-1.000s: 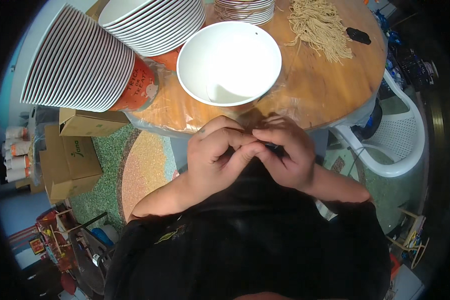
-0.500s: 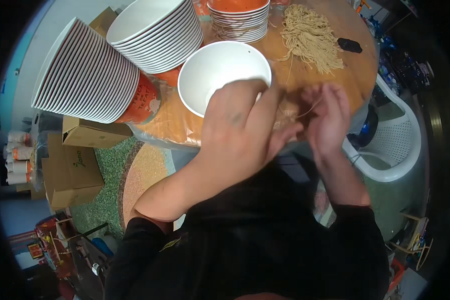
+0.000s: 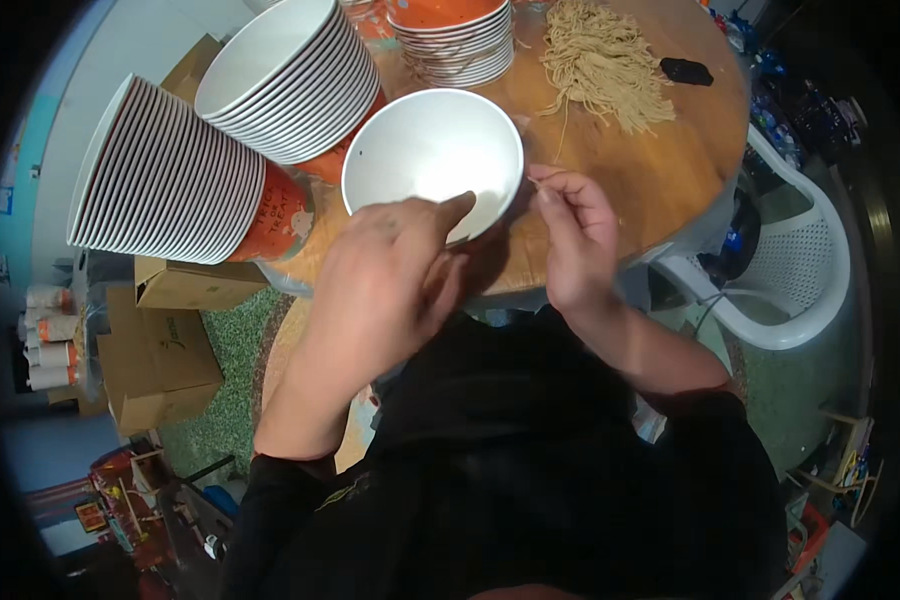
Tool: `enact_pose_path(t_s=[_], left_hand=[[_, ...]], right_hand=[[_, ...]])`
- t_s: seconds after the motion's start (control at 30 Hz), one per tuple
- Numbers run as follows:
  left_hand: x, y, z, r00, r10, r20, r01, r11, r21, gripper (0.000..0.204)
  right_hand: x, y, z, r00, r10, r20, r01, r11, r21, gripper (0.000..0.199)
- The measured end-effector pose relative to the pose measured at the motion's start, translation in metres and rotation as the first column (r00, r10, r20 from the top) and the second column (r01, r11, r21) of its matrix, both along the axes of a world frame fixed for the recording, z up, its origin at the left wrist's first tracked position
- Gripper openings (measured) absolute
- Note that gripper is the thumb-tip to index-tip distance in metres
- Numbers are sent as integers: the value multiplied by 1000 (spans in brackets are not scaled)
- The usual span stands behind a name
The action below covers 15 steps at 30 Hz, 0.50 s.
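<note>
A white-lined paper bucket (image 3: pixel 425 150) stands on the near part of the round table, its mouth facing up at me. My left hand (image 3: pixel 375 265) grips its near rim, the index finger reaching over the edge and the other fingers curled below. A small dark hole shows in the left wall of the bucket. Just outside its right edge, my right hand (image 3: pixel 580 235) pinches the thin end of a cord (image 3: pixel 532 182) between thumb and fingers. How the cord runs toward the bucket is hard to make out.
Two tall stacks of buckets (image 3: pixel 170 180) (image 3: pixel 290 85) lean at the left. Behind is a shorter stack with orange inside (image 3: pixel 460 50), cords draped on it. A tan cord bundle (image 3: pixel 605 70) and a black object (image 3: pixel 686 71) lie right. A white chair (image 3: pixel 795 250) stands beside the wooden table (image 3: pixel 660 190).
My left hand has drawn back to the left, down to the bucket's near rim. My right hand has come in close, now pinching. The bucket has turned, its visible hole now at left.
</note>
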State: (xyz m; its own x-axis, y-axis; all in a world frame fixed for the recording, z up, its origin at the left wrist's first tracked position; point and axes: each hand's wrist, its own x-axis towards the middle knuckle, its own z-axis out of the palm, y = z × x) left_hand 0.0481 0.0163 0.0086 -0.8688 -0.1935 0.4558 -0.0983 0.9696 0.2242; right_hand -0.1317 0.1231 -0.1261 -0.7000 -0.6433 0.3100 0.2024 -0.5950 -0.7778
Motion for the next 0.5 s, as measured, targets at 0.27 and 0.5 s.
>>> enact_pose_path(t_s=[0.27, 0.5], left_hand=[[-31, -6, 7, 988, 111, 106, -134, 961, 244, 53], [-35, -12, 9, 961, 46, 272, -161, 895, 416, 42]], right_hand=[[21, -2, 2, 996, -65, -55, 71, 990, 119, 7], [28, 1, 4, 990, -98, -103, 107, 991, 86, 6]])
